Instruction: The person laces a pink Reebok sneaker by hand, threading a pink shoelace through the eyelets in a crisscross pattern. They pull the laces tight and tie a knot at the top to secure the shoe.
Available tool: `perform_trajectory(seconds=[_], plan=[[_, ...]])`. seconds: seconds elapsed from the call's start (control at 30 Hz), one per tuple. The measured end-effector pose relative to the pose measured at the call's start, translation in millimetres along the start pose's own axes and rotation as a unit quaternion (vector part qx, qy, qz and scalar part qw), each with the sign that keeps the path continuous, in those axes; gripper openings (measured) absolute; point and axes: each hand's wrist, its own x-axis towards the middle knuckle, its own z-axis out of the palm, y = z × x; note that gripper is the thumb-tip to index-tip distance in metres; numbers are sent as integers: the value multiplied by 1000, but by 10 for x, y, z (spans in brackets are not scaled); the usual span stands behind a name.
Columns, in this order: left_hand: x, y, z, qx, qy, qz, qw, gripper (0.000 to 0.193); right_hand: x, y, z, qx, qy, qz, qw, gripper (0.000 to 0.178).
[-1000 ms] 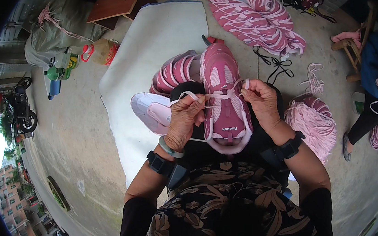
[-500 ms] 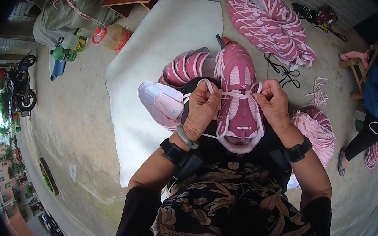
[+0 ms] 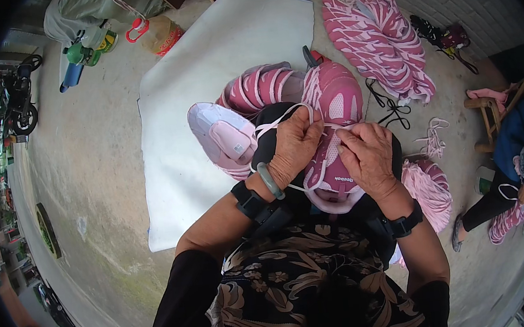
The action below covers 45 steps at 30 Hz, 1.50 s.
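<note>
A pink and dark pink sneaker upper (image 3: 339,91) lies over my lap, toe pointing away and the opening toward me. My left hand (image 3: 295,144) is closed in a pinch on the pale pink shoelace (image 3: 296,107), which rises in a loop above its fingers. Over the tongue, my right hand (image 3: 369,160) has its fingers bent and pressed together on the lace at the shoe's middle. Its fingertips partly cover the lace crossing. Left of my left hand lies another upper (image 3: 224,140), its pale inside facing up, beside a curved row of nested pink uppers (image 3: 261,90).
A white sheet (image 3: 176,140) covers the ground ahead. Beyond it stand a large bottle (image 3: 162,36) and a green bottle (image 3: 79,55). Piled uppers (image 3: 384,48), black laces (image 3: 387,104) and pink laces (image 3: 435,136) lie to the right. Another person (image 3: 520,155) sits at far right.
My right hand has moved left from the shoe's side onto its middle. My left hand has shifted slightly right, and the lace loop beside it now stands out larger. The view has turned a little.
</note>
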Motion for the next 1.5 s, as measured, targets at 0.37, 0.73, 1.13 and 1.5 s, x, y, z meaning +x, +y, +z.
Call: perform_trajectory(seconds=[0.37,0.73,1.13,1.5], plan=[[56,-172,-27,53,-10,18,998,14,-29,25,44,20,6,15,1000,25],[96,15,-3,198,-22,59,978,17,-50,28,76,16,23,18,999,27],[190,32,1,259,-28,88,961,24,-89,17,158,27,53,29,998,28],[46,89,-15,219,-24,125,967,23,-89,17,136,36,36,52,997,27]])
